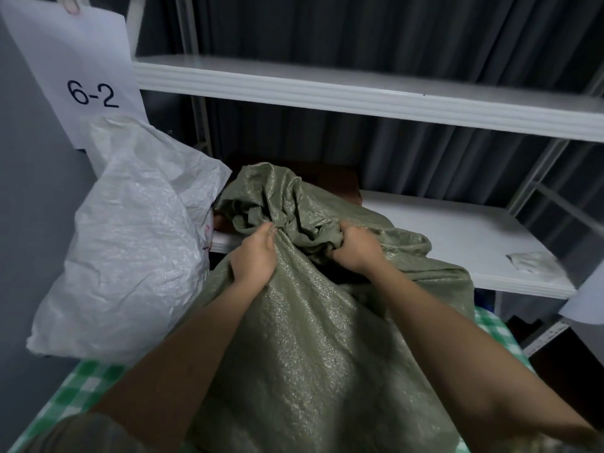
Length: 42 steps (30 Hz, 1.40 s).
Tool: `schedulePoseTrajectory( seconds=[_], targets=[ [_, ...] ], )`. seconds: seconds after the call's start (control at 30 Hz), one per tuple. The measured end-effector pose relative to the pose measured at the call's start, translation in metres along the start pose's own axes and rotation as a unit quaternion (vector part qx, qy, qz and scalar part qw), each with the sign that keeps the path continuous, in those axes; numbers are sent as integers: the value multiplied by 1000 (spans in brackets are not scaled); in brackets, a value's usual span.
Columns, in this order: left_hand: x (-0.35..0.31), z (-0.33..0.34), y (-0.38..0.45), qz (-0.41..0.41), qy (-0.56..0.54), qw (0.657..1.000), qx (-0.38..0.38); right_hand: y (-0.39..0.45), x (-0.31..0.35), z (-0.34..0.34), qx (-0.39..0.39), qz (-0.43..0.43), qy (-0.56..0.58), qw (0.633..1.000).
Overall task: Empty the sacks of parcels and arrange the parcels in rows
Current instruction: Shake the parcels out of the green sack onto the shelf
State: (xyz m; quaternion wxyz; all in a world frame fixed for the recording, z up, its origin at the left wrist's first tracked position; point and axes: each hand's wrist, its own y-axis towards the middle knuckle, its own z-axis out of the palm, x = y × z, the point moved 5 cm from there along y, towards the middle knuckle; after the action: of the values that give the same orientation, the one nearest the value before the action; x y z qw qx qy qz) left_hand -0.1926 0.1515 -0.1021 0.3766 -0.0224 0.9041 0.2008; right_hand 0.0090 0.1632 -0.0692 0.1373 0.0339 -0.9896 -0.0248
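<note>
The green sack [313, 322] is gripped by the left hand [255, 256] and right hand [354, 248], fingers clamped on its bunched top. A white sack [130, 243] is leaned just beside it, before the low shelf [457, 237].

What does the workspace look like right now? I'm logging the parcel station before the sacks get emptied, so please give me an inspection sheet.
Surface: green checked cloth under the sacks; white lower shelf behind.
Job's things: green sack bunched at its mouth, leaning on the lower shelf; white sack beside it, to the left. No parcels plainly seen.
Clutter: crumpled scrap on the lower shelf.
Hands: left hand and right hand both grip the green sack's mouth.
Cables: nothing seen.
Surroundings: upper shelf, dark curtain, paper sign reading 6-2.
</note>
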Motion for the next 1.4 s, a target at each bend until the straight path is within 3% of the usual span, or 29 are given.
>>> schedulePoseTrajectory(
  seconds=[0.1, 0.23, 0.4, 0.57, 0.63, 0.77, 0.87, 1.0, 1.13, 1.27, 1.4],
  targets=[
    [-8, -3, 6, -18, -28, 999, -9, -1, 3, -4, 4, -4, 43, 999],
    [-21, -4, 17, -36, -132, 991, -4, 6, -5, 4, 154, 23, 191, 969],
    [-46, -12, 19, -22, -233, 972, 25, 9, -39, 24, 230, 86, 18, 969],
    [-52, -2, 15, -128, -368, 917, 81, 27, -32, 41, 136, 29, -138, 981],
    [-52, -1, 14, -139, -380, 908, 111, 30, -28, 35, 134, 0, -205, 970],
    [-46, -6, 15, -126, -315, 926, 167, 35, -20, 31, 126, -79, -324, 934],
    [-34, -3, 10, -125, -201, 946, 222, 35, -22, 43, 156, -95, -299, 937],
    [-2, 6, 2, -142, -43, 947, 284, 37, -25, 52, 172, -93, -257, 946],
    [20, 4, -6, -148, 86, 928, 330, 37, -27, 51, 163, -86, -233, 955],
    [44, 6, -23, -201, 108, 892, 390, 38, -32, 48, 150, -62, -148, 976],
    [63, 20, -39, -172, 76, 915, 357, 40, -37, 47, 119, -50, -90, 988]
  ],
)
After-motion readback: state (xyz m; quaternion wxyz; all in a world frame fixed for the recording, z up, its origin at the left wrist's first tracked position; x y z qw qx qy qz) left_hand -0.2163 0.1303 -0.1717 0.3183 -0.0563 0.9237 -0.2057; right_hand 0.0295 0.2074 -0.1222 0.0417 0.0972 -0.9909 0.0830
